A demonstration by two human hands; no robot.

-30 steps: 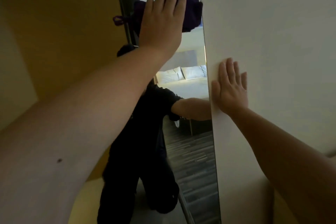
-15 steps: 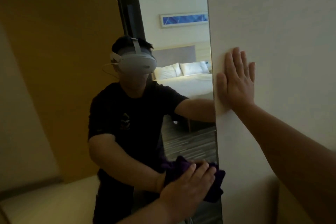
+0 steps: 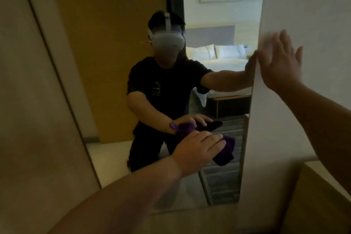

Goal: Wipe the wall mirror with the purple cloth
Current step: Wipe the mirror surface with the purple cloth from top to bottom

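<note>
A tall wall mirror [image 3: 106, 62] fills the middle of the view, with its right edge against a white wall. My left hand [image 3: 197, 148] presses the purple cloth [image 3: 225, 153] flat against the lower part of the glass. The cloth bunches out past my fingertips, and part of it is hidden under my palm. My right hand [image 3: 279, 62] rests flat, fingers spread, on the white wall [image 3: 303, 15] just beside the mirror's right edge. The mirror reflects a person in a dark shirt with a headset, plus both arms.
The mirror's bottom edge [image 3: 190, 210] sits low, above a beige surface. A wooden ledge [image 3: 322, 195] juts out at the lower right. A beige panel [image 3: 28, 100] flanks the mirror on the left. A bed and framed picture appear in the reflection.
My left hand swept the cloth from the top of the mirror down to its lower part, then shifted slightly left. My right hand stayed on the wall.
</note>
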